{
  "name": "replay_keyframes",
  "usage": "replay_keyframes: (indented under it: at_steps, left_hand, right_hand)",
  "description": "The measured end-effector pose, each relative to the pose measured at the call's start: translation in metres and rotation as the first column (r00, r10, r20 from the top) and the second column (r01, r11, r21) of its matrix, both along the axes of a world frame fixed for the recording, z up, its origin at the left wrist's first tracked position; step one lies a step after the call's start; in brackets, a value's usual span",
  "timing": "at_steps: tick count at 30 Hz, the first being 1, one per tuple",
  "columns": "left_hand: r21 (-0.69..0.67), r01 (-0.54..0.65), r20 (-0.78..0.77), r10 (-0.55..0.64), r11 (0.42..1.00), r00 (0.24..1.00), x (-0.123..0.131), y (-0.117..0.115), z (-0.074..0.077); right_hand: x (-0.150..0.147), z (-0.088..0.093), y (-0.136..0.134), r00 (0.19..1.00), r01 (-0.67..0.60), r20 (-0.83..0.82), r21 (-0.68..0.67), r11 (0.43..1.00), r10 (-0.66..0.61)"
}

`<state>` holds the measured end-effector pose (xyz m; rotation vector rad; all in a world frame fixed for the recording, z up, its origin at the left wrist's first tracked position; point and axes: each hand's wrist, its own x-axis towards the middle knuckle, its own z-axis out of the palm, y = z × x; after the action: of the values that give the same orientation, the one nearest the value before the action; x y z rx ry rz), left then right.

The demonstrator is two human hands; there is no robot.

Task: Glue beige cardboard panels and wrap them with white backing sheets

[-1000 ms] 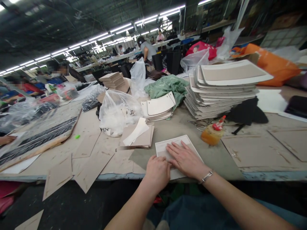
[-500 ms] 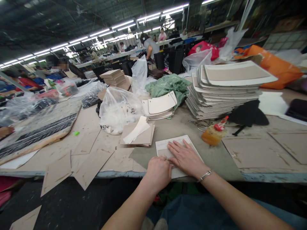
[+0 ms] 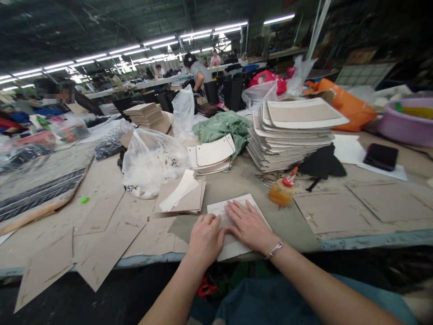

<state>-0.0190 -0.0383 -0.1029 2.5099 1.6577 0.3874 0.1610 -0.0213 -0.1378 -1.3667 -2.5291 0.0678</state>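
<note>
A small cardboard panel with a white border lies on the grey-green sheet at the table's front edge. My right hand rests flat on it, fingers stretched out. At the panel's left edge, my left hand has its fingers bent over the border and its thumb near my right thumb. Both hands hide much of the panel. Just right of them stands a squat glue bottle with a red tip. Scissors lie behind it, partly hidden.
Behind the hands are a tall stack of bordered panels, a smaller white stack, a clear plastic bag and a green bag. Loose cardboard pieces overhang the front edge at left. A phone and purple basin are right.
The camera view has swung right, bringing the basin into sight. My left hand has loosened from a fist, its fingers now lying further along the panel's left edge. My right hand stays flat.
</note>
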Motion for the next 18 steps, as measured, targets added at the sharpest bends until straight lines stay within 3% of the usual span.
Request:
replay_keyframes:
  at_steps: [3, 10, 18]
  left_hand:
    - [0.047, -0.02, -0.04, 0.022, 0.999, 0.999, 0.0, 0.002, -0.005]
    - [-0.032, -0.071, -0.201, 0.063, 0.997, 0.978, 0.006, -0.004, -0.023]
    - [-0.068, -0.071, -0.239, 0.053, 0.995, 0.97, 0.006, -0.003, -0.023]
  right_hand:
    - [0.002, 0.001, -0.002, 0.997, 0.076, 0.005, 0.015, 0.997, -0.076]
    - [0.009, -0.006, -0.004, 0.971, 0.23, 0.063, -0.006, 0.973, -0.229]
    - [0.011, -0.008, 0.0, 0.956, 0.287, 0.082, -0.037, 0.957, -0.283]
